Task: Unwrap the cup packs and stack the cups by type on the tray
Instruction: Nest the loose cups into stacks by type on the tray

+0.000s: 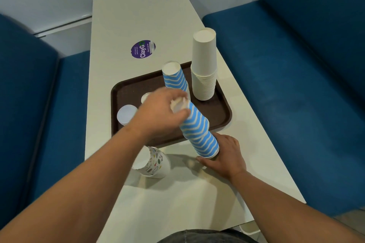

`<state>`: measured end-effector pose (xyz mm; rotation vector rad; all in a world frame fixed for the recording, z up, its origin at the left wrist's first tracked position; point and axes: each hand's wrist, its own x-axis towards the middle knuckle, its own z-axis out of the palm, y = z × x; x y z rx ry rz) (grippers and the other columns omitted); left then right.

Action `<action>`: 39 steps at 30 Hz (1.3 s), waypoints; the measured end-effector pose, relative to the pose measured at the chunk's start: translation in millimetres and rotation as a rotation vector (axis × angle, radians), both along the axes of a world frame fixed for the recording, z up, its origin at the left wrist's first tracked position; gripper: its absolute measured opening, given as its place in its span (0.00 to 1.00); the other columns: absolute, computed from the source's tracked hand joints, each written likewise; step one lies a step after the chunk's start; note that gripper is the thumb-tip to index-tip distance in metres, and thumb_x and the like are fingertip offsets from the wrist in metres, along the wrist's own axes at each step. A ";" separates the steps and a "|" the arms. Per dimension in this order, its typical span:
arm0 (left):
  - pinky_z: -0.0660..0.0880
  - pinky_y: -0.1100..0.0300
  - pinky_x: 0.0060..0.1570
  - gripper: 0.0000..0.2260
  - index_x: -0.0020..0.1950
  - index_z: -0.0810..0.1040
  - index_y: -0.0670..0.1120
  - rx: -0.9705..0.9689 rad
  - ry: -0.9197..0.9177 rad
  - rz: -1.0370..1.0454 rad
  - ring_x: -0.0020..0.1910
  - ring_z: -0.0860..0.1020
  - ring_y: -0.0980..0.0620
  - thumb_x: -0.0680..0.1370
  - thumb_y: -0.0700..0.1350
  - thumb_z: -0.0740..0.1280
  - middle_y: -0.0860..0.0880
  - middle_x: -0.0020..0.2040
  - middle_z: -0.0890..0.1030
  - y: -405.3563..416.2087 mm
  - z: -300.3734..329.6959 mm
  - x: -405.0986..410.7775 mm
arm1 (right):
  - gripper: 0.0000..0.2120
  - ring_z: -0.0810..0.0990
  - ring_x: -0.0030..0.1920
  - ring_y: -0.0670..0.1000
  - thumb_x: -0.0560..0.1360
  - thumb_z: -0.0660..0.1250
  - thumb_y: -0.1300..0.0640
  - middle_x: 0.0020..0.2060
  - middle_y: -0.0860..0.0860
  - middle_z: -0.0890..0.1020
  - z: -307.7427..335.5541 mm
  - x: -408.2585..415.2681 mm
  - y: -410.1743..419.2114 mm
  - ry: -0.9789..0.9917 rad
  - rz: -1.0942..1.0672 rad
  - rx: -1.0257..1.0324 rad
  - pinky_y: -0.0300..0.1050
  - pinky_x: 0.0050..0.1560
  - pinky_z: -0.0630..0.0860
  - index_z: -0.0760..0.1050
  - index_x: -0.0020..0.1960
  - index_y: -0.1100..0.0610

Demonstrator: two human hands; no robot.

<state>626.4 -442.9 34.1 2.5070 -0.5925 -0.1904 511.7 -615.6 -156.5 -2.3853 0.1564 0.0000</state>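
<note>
Two blue-striped cup stacks (pixel 199 132), one white (pixel 204 67)

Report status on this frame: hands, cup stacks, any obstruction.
Left hand grips top of tilted blue striped stack; right hand holds its base. Second blue stack and white stack upright on tray. Printed cups lie off-tray; nothing in the way.

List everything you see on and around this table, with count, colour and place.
tray: one, brown, middle of table
plain cup stack: one, white, upside down at tray's far right
striped cup stack: one, blue and white, on tray beside the plain stack
striped cup pack: one, blue and white, tilted over tray's near edge
small cups: two, white, upside down on tray's left
printed cups: white with doodles, on table before tray
sticker: one, purple, far on table
table: one, cream
benches: two, blue, either side
left hand: grips pack's top
right hand: holds pack's base
</note>
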 end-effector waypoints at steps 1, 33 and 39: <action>0.73 0.58 0.58 0.19 0.61 0.80 0.52 -0.099 -0.033 0.052 0.52 0.78 0.54 0.70 0.52 0.69 0.51 0.54 0.80 2.1 9.5 5.1 | 0.34 0.76 0.55 0.48 0.60 0.68 0.28 0.48 0.39 0.78 0.4 0.4 0.2 0.005 0.003 -0.011 0.41 0.62 0.62 0.74 0.60 0.46; 0.70 0.59 0.56 0.22 0.67 0.72 0.53 0.335 0.204 -0.176 0.60 0.73 0.51 0.74 0.53 0.71 0.50 0.60 0.76 -21.9 -41.9 -18.6 | 0.36 0.75 0.56 0.45 0.59 0.69 0.27 0.52 0.38 0.78 1.8 0.7 0.4 0.027 -0.007 -0.032 0.40 0.64 0.61 0.71 0.62 0.43; 0.70 0.58 0.57 0.21 0.67 0.73 0.53 0.271 0.181 -0.130 0.59 0.74 0.51 0.74 0.52 0.70 0.51 0.59 0.76 -16.1 -38.1 -21.0 | 0.36 0.76 0.56 0.47 0.60 0.68 0.29 0.52 0.39 0.79 -1.6 1.1 0.3 0.005 -0.010 -0.018 0.42 0.63 0.63 0.72 0.63 0.44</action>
